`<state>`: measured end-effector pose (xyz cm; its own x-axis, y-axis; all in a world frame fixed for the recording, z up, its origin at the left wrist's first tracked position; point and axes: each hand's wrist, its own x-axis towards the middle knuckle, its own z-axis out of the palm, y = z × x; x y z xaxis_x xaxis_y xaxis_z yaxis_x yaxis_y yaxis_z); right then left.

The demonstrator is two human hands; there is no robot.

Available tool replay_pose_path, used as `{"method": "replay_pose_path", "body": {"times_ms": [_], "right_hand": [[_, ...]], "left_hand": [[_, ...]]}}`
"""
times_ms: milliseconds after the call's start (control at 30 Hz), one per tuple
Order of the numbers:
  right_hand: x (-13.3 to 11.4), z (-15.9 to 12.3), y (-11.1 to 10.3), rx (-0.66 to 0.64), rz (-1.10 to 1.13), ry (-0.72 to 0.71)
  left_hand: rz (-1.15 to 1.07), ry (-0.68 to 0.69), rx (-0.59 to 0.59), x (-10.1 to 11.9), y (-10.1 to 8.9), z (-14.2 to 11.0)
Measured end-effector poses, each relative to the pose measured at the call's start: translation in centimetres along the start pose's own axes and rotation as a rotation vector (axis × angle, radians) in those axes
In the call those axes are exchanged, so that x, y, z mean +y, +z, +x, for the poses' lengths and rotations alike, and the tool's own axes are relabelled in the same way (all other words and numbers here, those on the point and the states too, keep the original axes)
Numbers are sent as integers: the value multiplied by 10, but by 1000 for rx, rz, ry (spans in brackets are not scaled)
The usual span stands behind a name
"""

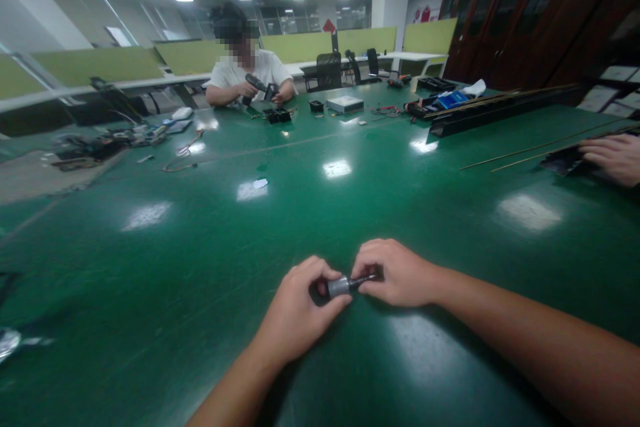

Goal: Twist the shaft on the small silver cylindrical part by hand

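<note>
Left hand [307,303] curled round a small grey-and-black cylinder [339,287], right hand [395,273] pinching the thin dark shaft [367,279] at its right end, both low over the near side of the green bench [320,227], co-worker [253,73] opposite.

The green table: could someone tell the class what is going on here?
The left hand grips a small dark-and-silver cylindrical tool, while the fingers of the right hand hold its thin dark end. Both are low over the green table. Across it, a person in white holds a dark tool. At the right edge, another person's hand rests near a dark piece.
</note>
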<state>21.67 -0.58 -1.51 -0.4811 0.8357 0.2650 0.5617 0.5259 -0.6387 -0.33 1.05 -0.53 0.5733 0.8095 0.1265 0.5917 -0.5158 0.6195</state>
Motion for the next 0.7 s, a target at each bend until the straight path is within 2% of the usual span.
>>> {"method": "replay_pose_path", "body": {"times_ms": [433, 700], "right_hand": [[0, -1, 0, 8, -14, -46], [-1, -1, 0, 0, -7, 7]], "left_hand": [[-2, -9, 3, 2, -1, 1], [-14, 1, -4, 4, -2, 1]]}}
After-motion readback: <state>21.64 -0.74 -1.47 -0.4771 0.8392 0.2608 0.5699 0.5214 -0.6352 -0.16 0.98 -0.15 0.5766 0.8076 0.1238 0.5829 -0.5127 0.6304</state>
